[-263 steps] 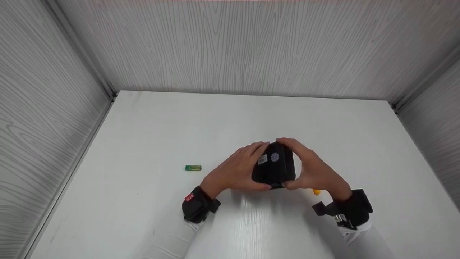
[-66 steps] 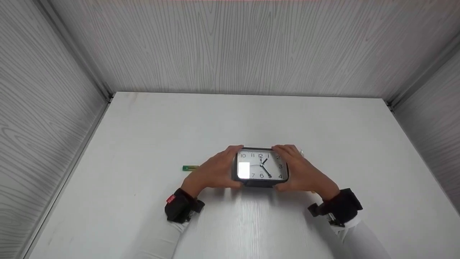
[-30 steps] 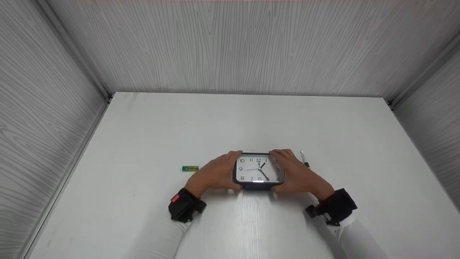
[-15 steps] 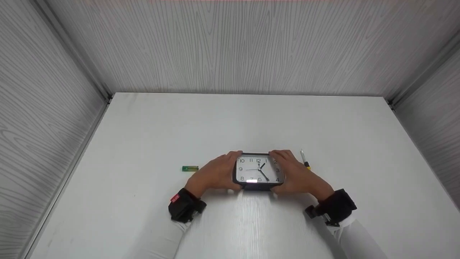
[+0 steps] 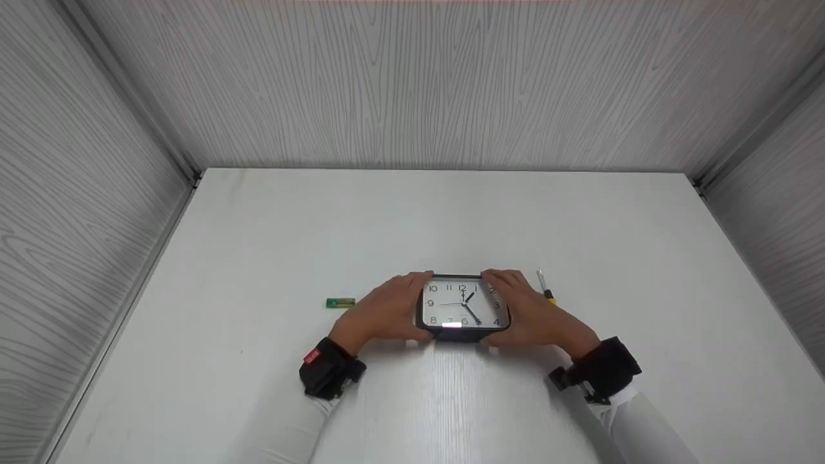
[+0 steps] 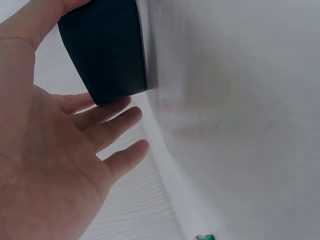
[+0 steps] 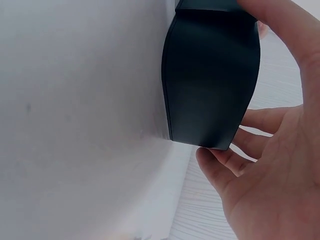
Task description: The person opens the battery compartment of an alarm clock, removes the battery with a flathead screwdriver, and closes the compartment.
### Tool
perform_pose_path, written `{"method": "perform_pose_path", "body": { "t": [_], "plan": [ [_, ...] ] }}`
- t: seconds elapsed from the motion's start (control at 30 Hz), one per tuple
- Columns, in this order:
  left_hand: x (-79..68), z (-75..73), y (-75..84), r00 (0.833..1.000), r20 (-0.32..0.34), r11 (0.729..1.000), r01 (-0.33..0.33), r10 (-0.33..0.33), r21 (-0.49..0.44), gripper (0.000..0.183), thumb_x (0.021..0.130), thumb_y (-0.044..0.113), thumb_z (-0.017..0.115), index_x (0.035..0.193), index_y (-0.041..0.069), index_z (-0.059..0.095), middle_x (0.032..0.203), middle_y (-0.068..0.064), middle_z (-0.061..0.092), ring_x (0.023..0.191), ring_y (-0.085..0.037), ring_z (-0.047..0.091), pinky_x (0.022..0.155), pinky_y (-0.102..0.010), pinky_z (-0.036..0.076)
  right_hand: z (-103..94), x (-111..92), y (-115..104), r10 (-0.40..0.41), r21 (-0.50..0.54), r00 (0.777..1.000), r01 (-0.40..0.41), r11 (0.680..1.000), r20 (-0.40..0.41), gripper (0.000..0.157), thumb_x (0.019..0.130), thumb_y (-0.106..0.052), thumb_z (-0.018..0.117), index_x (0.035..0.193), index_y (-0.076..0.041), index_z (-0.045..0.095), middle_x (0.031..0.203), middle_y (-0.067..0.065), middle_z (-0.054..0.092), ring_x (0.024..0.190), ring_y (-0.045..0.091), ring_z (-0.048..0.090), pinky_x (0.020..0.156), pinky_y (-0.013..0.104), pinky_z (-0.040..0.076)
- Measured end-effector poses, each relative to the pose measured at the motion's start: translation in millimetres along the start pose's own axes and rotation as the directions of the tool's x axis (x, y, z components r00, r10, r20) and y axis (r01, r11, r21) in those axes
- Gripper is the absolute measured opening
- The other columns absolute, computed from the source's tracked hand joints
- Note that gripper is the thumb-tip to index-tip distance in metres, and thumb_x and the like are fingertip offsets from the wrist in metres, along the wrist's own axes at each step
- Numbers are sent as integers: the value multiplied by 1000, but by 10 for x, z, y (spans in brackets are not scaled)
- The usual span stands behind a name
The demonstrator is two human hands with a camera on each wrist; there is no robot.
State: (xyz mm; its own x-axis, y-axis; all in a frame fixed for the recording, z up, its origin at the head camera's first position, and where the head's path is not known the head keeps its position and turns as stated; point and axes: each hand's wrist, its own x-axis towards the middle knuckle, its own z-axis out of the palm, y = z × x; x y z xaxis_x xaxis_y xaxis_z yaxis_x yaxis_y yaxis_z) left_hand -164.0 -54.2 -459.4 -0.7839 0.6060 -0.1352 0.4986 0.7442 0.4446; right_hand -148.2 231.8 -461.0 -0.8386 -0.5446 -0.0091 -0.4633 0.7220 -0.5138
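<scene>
A black-cased rectangular alarm clock with a white dial is held between both hands near the middle of the table, its face towards the head camera. My left hand grips its left side, thumb at the near edge and fingers at the far edge. On the other side my right hand grips it the same way, fingers overlapping the dial's corner. Both wrist views show the dark casing right at the white tabletop, with fingertips against one edge. The clock's back is hidden.
A green battery lies left of the left hand. Just beyond the right forearm is a screwdriver with a yellow and black handle, partly hidden. Grey wood-grain panels bound the white table behind and at both sides.
Earliest, the clock's labelled back faced the camera; it has since been turned face-up. Both hands then lowered it slightly towards me, uncovering the screwdriver. Over the last second they hold almost still.
</scene>
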Motion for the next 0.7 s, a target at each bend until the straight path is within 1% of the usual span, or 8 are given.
{"method": "perform_pose_path", "body": {
  "t": [0.13,0.23,0.3,0.37,0.5,0.6,0.7],
  "plan": [
    [-27,-29,-33,1000,-5,1000,-19,20,17,108,72,51,77,154,10,21,155,-7,36,143,-24,37,117,-38,32,-2,-8,17,-10,7,1000,10,1000,-1,116,64,-59,83,152,-5,28,154,9,34,139,25,33,108,50,40],
    [-63,-67,-86,999,-28,999,-40,41,31,109,73,57,75,154,8,22,155,-9,36,144,-25,35,118,-39,30,-2,-7,27,-12,14,1000,12,1000,4,117,65,-62,81,153,-6,27,156,10,32,142,28,31,110,51,38],
    [-86,-90,-129,998,-48,998,-40,42,39,108,74,63,71,154,9,23,155,-9,36,144,-26,34,118,-40,29,-6,-6,35,-4,21,1000,4,1000,9,116,66,-64,78,153,-6,27,157,10,30,143,28,30,110,52,37],
    [-104,-111,-174,997,-66,999,-27,30,44,105,76,69,66,153,11,25,155,-8,36,144,-26,34,119,-40,29,-14,-5,41,11,25,1000,-12,1000,14,112,71,-65,74,153,-7,27,157,10,30,144,28,30,111,51,37],
    [-126,-135,-259,994,-109,998,5,2,59,97,82,73,54,153,12,28,156,-9,34,147,-27,29,122,-44,21,-51,-15,47,43,16,999,-43,999,-10,95,82,-63,64,153,-10,30,156,9,32,144,29,32,112,52,36],
    [-129,-150,-342,988,-157,996,20,-5,91,92,86,72,48,152,10,29,156,-11,34,149,-29,23,123,-47,14,-88,-11,62,46,-6,997,-47,999,-68,82,89,-57,59,152,-11,34,155,10,36,143,30,35,111,53,37],
    [-131,-181,-432,977,-212,992,47,-22,116,89,89,69,45,152,8,30,156,-11,34,150,-30,19,123,-49,11,-130,7,112,59,-32,989,-64,997,-139,71,95,-51,55,151,-12,36,153,10,39,141,30,38,109,53,39]
  ]
}}
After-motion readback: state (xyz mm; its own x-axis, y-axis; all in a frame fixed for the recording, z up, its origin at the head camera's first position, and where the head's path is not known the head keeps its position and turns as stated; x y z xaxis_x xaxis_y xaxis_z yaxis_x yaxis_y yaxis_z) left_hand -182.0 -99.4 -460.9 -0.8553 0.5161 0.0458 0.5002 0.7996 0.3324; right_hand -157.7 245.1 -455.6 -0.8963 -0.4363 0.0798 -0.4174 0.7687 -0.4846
